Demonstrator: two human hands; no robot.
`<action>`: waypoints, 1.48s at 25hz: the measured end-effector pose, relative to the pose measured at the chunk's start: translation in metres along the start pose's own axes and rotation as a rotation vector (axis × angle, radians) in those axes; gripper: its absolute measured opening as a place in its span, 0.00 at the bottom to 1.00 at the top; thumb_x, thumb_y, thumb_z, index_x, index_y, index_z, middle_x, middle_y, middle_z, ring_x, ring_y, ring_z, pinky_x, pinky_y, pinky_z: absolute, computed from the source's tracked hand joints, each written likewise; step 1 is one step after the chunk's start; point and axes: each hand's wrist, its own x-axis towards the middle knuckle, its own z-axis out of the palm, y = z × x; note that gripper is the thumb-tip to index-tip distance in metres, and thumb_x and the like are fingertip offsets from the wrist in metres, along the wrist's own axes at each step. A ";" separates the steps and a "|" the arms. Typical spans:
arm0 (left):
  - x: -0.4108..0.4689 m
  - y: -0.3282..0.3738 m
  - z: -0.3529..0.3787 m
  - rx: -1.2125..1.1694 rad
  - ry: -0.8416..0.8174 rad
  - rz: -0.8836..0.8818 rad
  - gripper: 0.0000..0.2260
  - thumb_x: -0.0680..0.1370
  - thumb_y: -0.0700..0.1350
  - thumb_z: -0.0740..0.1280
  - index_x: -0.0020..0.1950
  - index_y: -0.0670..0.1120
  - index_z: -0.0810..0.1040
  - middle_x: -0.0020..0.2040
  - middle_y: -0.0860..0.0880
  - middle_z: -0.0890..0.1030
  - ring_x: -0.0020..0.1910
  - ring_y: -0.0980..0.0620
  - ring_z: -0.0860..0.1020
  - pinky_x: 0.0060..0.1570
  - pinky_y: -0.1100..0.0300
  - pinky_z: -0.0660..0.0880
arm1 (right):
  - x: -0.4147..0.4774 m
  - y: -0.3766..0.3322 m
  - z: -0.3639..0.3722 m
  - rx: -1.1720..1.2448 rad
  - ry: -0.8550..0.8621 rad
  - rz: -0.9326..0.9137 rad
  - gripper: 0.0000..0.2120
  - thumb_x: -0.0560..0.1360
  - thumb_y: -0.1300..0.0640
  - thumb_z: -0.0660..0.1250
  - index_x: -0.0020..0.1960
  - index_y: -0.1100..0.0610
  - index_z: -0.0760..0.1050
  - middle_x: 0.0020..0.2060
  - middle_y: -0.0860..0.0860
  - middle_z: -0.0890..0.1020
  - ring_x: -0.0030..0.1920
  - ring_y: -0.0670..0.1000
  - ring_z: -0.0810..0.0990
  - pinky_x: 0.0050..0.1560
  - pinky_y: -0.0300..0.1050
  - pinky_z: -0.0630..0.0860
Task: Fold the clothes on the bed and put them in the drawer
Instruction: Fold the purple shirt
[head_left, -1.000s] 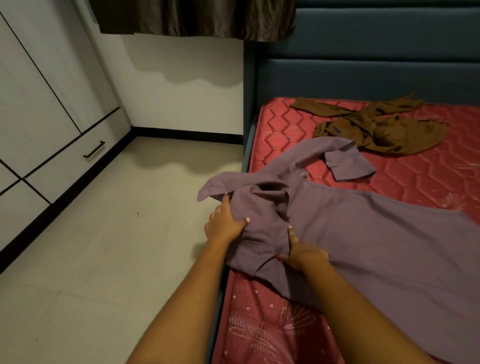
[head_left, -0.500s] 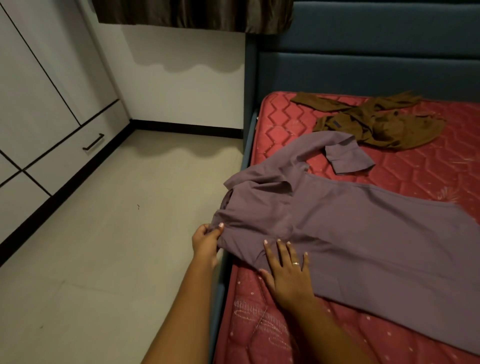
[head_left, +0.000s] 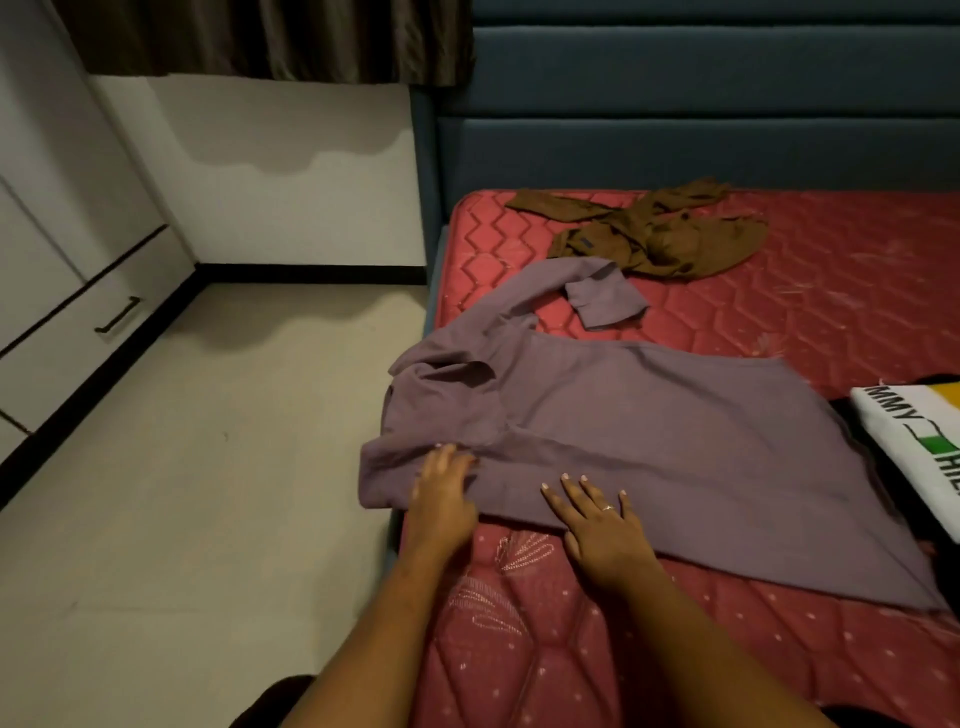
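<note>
Purple shirt (head_left: 649, 431) overhangs the mattress (head_left: 831, 260) edge, centre-left of frame; left hand (head_left: 441, 499) and right hand (head_left: 597, 525) press it flat-fingered. Released, it might slide off.

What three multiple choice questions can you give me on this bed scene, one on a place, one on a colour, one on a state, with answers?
1. Where does the brown garment lie? A on the floor; B on the mattress near the headboard; C in a drawer.
2. What colour is the spread garment under the left hand? A purple; B green; C white.
3. How is the right hand? A flat, fingers straight; B gripping a hanger; C a fist.
Answers: B, it lies crumpled at the bed's far end; A, the spread garment is purple throughout; A, its straight fingers rest on that garment's near edge.
</note>
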 end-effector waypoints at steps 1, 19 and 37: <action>-0.010 0.021 0.019 0.095 -0.167 0.098 0.27 0.73 0.38 0.62 0.73 0.50 0.67 0.77 0.48 0.59 0.76 0.46 0.55 0.74 0.46 0.52 | -0.007 0.013 -0.001 0.005 0.001 0.012 0.30 0.80 0.50 0.50 0.77 0.38 0.39 0.78 0.44 0.46 0.78 0.49 0.45 0.74 0.62 0.45; -0.036 0.162 0.132 0.462 -0.406 0.055 0.26 0.83 0.47 0.52 0.75 0.67 0.46 0.79 0.51 0.43 0.77 0.40 0.40 0.69 0.30 0.46 | -0.126 0.257 -0.004 -0.031 0.029 0.568 0.28 0.80 0.68 0.49 0.78 0.49 0.56 0.77 0.50 0.58 0.77 0.58 0.50 0.73 0.52 0.60; -0.112 0.179 0.131 0.166 -0.385 0.159 0.28 0.79 0.45 0.61 0.78 0.54 0.56 0.78 0.47 0.55 0.76 0.45 0.54 0.73 0.53 0.54 | -0.201 0.249 -0.040 -0.278 0.013 0.691 0.23 0.81 0.58 0.46 0.74 0.48 0.62 0.78 0.51 0.50 0.78 0.56 0.41 0.56 0.75 0.24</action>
